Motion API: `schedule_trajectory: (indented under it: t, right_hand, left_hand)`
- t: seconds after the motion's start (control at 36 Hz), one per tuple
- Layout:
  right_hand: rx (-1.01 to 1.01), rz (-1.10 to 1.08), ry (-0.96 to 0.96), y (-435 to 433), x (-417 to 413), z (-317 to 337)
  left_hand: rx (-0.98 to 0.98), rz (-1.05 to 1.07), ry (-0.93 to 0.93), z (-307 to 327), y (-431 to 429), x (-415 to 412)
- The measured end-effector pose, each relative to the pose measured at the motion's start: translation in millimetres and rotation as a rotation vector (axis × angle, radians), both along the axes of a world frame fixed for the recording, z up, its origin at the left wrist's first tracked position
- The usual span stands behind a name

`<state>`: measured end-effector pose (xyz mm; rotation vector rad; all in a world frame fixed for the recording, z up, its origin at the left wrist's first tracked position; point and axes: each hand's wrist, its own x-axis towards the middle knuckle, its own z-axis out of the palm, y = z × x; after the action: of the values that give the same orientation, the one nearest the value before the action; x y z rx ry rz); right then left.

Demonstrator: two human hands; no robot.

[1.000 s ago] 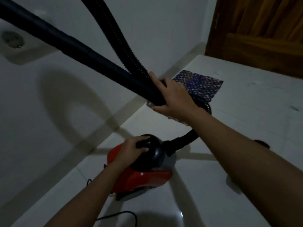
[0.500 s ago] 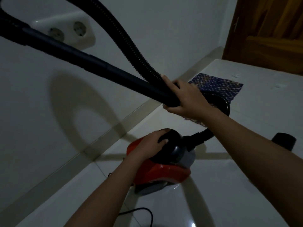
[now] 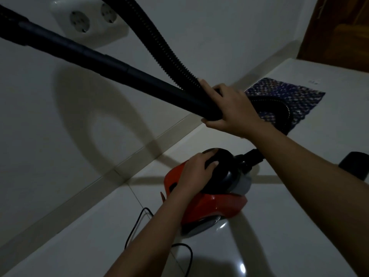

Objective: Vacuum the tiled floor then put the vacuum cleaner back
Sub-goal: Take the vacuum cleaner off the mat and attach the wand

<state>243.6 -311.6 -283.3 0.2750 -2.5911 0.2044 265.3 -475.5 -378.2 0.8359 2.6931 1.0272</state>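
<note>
A small red vacuum cleaner (image 3: 213,204) with a black domed top sits on the white tiled floor (image 3: 279,236) close to the wall. My left hand (image 3: 197,172) rests on that black top, fingers curled over it. My right hand (image 3: 231,110) is closed around the black rigid tube (image 3: 99,56), which runs up to the upper left. The ribbed black hose (image 3: 157,43) rises beside the tube and loops behind my right hand down to the cleaner's front.
A white double wall socket (image 3: 87,23) is on the wall at upper left. A blue patterned mat (image 3: 283,98) lies by a brown wooden door (image 3: 339,33). A thin black cord (image 3: 137,222) trails on the floor. A dark object (image 3: 353,164) sits at the right edge.
The view has shifted so the cleaner, mat and socket sit further right and lower in frame. Both hands keep the same hold on the cleaner's top and the tube.
</note>
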Motion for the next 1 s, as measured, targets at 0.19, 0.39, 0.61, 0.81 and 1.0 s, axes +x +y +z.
schedule_trajectory:
  t: [0.19, 0.39, 0.61, 0.81, 1.0]
  right_hand:
    - [0.019, 0.010, -0.004, -1, -8, -12]
    - [0.019, 0.027, 0.007, 3, -12, -15]
    - [-0.011, 0.005, 0.019, 4, -14, -16]
    - [-0.053, 0.040, 0.024, -1, -12, -25]
    - [-0.117, 0.073, 0.022, -10, -7, -22]
  left_hand:
    - [0.390, 0.446, -0.122, -22, -31, 10]
    - [0.405, 0.735, -0.385, -82, -65, 29]
    - [0.631, 0.715, -0.531, -99, -69, 38]
    - [0.635, 0.780, -0.549, -101, -72, 34]
    - [0.623, 0.812, -0.570, -87, -70, 31]
